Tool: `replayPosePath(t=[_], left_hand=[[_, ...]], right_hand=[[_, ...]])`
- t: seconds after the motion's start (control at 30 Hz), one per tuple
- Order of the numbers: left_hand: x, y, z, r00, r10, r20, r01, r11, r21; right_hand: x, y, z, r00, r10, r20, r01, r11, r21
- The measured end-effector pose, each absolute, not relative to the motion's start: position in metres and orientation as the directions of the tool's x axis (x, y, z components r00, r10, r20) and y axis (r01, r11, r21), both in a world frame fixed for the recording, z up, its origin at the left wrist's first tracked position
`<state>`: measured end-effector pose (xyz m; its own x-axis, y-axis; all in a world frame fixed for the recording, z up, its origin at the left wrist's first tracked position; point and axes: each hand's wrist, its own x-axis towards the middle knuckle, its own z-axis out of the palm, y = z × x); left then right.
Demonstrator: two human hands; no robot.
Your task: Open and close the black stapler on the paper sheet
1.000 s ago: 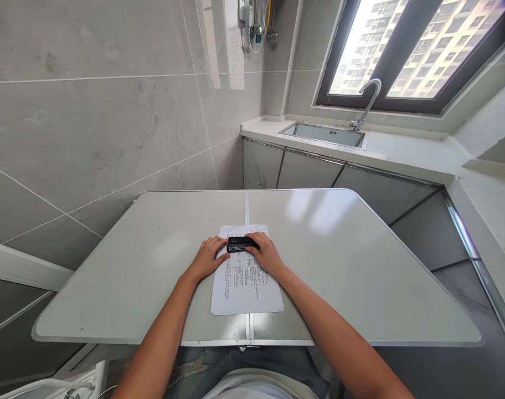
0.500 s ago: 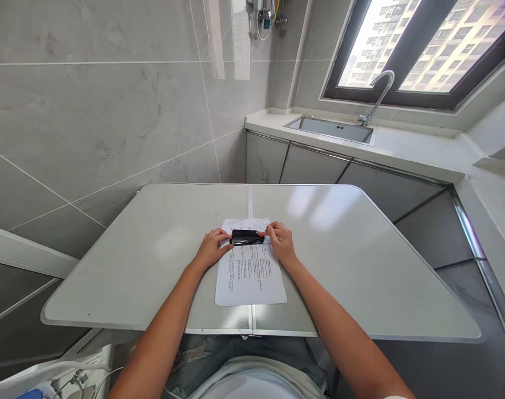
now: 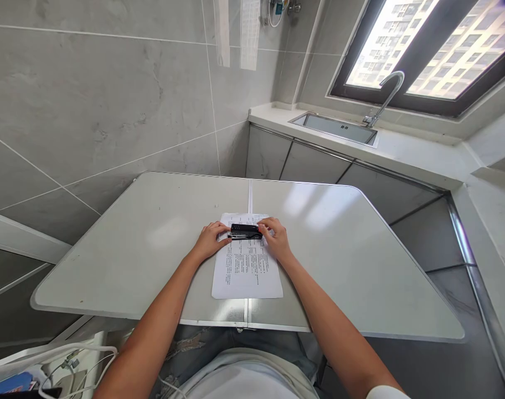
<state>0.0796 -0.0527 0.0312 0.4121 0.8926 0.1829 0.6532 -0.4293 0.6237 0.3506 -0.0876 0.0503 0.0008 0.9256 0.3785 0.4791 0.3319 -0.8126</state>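
A black stapler with a red tip at its right end lies crosswise over the upper part of a printed sheet of paper. Its jaws look parted, with a silver strip showing between them. Thumb and fingers of my left hand close on the stapler's left end. At the other end, my right hand grips near the red part, largely covering it. Whether more than one sheet lies there I cannot tell.
The paper rests on a pale folding table with a seam down its middle. Beyond it are a counter with a sink and a tap. White cables and a blue item are at lower left.
The view has tilted slightly, shifting the scene. My right hand's fingers have moved a little further over the stapler's right end; both hands still hold it.
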Motion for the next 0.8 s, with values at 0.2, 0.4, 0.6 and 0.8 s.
replayPosePath(t=[0.2, 0.4, 0.6, 0.8], left_hand=[[0.079, -0.057, 0.037, 0.401, 0.891, 0.211, 0.575, -0.424, 0.700], [0.076, -0.059, 0.049, 0.122, 0.970, 0.210, 0.086, -0.221, 0.972], [0.079, -0.055, 0.047, 0.202, 0.971, -0.130, -0.494, 0.215, 0.843], [0.084, -0.059, 0.044, 0.367, 0.911, -0.189, -0.588, 0.384, 0.711]], right_hand=[[0.339, -0.078, 0.054, -0.264, 0.931, 0.250, 0.595, 0.362, -0.717], [0.332, -0.083, 0.068, -0.180, 0.900, 0.397, 0.599, 0.421, -0.681], [0.311, -0.105, 0.067, -0.418, 0.715, 0.560, 0.669, 0.659, -0.343], [0.298, -0.112, 0.058, -0.608, 0.608, 0.511, 0.586, 0.778, -0.227]])
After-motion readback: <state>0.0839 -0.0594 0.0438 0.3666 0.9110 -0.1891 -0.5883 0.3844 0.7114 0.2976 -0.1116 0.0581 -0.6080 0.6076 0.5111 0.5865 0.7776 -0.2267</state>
